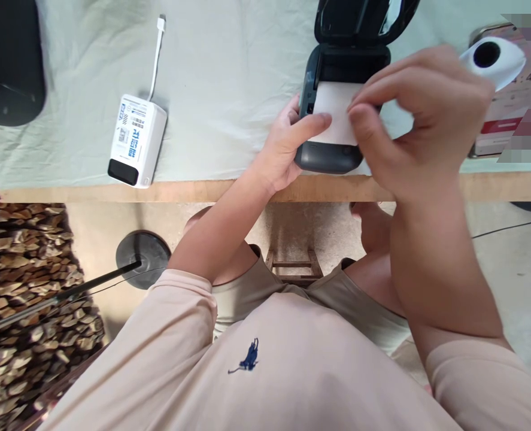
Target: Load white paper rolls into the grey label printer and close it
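A dark grey label printer (327,157) stands at the table's near edge with its lid (359,18) swung up and back. A white paper strip (334,117) lies over its open bay. My left hand (287,143) grips the printer's left side, thumb lying across the paper's left edge. My right hand (420,114) hovers over the right part of the printer, fingers curled, thumb and forefinger pinched on the paper's right edge.
A white power bank (137,139) with a white cable (156,51) lies to the left on the pale cloth-covered table (229,78). A white roll core (492,57) and a tin sit far right. A black object fills the top left corner. Below are a stool and a black round stand base (143,254).
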Motion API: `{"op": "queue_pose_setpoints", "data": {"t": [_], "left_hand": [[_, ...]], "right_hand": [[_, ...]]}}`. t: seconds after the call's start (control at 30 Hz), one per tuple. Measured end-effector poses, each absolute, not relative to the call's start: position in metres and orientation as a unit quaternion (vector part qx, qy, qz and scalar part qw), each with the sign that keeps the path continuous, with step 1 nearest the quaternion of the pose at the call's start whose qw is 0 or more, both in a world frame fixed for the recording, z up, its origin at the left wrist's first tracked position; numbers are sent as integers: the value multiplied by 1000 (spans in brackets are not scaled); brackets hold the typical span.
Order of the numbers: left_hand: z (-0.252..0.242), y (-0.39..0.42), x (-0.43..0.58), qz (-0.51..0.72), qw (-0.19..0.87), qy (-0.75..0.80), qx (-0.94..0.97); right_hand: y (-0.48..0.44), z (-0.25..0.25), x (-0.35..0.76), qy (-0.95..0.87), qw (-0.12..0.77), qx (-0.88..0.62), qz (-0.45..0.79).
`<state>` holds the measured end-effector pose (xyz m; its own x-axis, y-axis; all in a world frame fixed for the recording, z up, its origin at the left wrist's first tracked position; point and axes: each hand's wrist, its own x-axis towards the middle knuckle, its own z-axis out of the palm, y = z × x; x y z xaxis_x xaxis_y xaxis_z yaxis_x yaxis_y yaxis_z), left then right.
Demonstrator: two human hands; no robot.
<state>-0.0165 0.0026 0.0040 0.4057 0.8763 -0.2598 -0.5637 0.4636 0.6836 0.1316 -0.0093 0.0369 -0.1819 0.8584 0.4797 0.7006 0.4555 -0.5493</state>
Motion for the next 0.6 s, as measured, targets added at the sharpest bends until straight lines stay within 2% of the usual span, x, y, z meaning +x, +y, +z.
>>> {"op": "queue_pose_setpoints", "data": {"t": [0.17,0.3,0.37,0.47,0.6], "left_hand": [[4,1,-16,434,785,323,301],[8,-2,-15,428,775,336,321],[10,-2,-15,419,776,345,321],[10,-2,-16,415,776,337,335],[8,-1,-16,417,777,330,336]], "right_hand": [[0,26,142,-660,518,-534,104],[8,24,143,-634,565,-480,221],[10,26,140,-633,580,-439,265],[9,28,138,-630,591,-436,253],[3,30,139,-652,536,-489,220]]}}
